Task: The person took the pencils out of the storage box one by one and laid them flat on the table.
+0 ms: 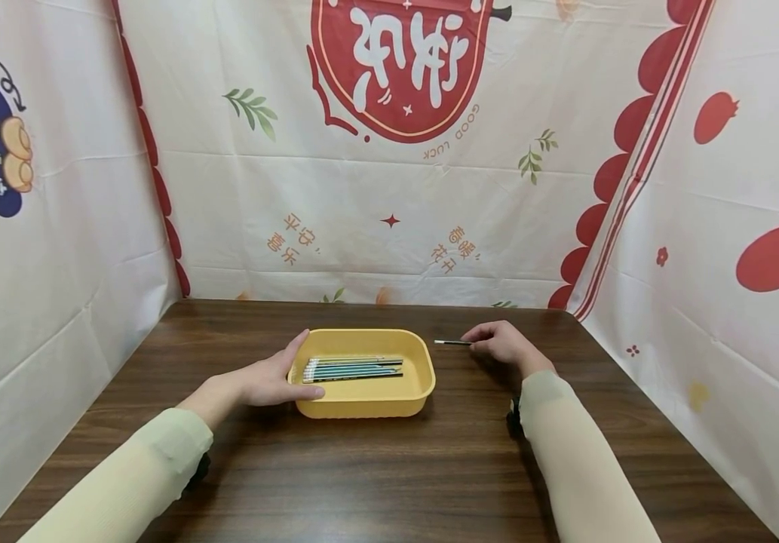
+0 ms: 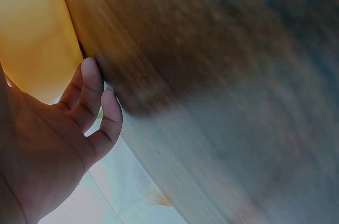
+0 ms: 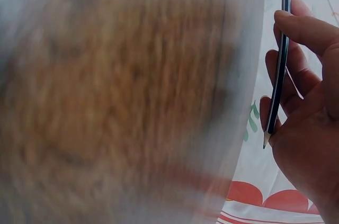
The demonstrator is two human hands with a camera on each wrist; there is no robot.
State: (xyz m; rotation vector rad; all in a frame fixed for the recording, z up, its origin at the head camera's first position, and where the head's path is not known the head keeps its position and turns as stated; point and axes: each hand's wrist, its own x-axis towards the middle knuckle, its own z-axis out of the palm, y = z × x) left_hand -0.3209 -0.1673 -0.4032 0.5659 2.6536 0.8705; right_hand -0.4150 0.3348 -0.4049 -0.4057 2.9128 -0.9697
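Note:
A shallow yellow plastic basket [image 1: 362,408] sits on the table. Several pencils [image 1: 351,369], teal, dark and yellowish, lie side by side in it, white ends to the left. My left hand [image 1: 270,379] holds the basket's left end, thumb over the near rim and a finger along the far corner. In the left wrist view its other fingers [image 2: 91,83] bend against the basket's outer wall. To the right of the basket, my right hand [image 1: 501,343] pinches a dark pencil [image 3: 279,75] between thumb and fingers. The white end points toward the basket, and the sharpened tip lies near the palm.
The dark wood-grain table [image 1: 375,483] extends around the basket. A white printed cloth [image 1: 389,188] with red patterns hangs behind it and along both sides. Dark bands [image 1: 514,418] circle both wrists.

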